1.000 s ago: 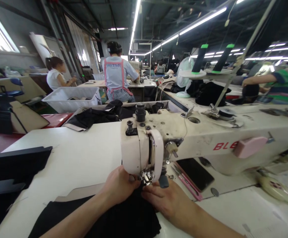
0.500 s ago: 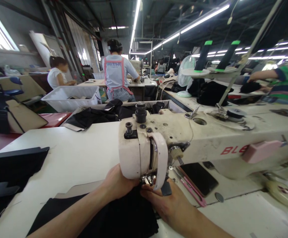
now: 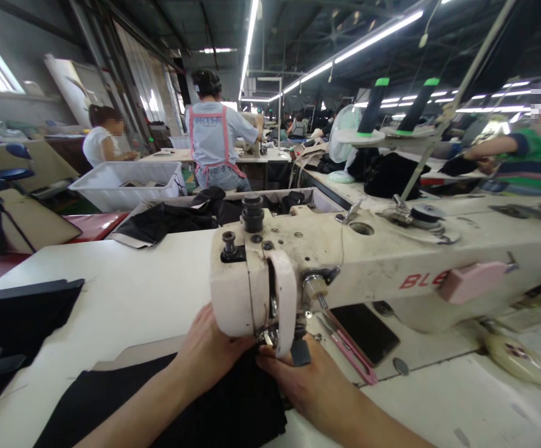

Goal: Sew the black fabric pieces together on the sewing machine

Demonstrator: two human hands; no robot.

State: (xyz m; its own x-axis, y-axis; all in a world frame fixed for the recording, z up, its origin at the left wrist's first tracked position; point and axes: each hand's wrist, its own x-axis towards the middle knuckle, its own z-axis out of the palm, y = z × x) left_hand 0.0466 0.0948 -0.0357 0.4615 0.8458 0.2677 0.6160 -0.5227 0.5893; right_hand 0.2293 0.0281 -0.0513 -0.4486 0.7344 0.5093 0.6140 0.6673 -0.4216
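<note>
Since the earlier frame, both hands have been drawn slightly left. Limp black fabric piece (image 3: 168, 404), near under cream sewing machine head (image 3: 252, 286), is pressed flat by left hand (image 3: 208, 354) and right hand (image 3: 308, 382), fingers together; soft, light, best held near needle

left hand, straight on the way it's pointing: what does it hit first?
Likely the sewing machine head. The left hand lies on the black fabric, its fingers aimed up and right under the head toward the presser foot. The fingertips are hidden there, so it may already touch.
</note>
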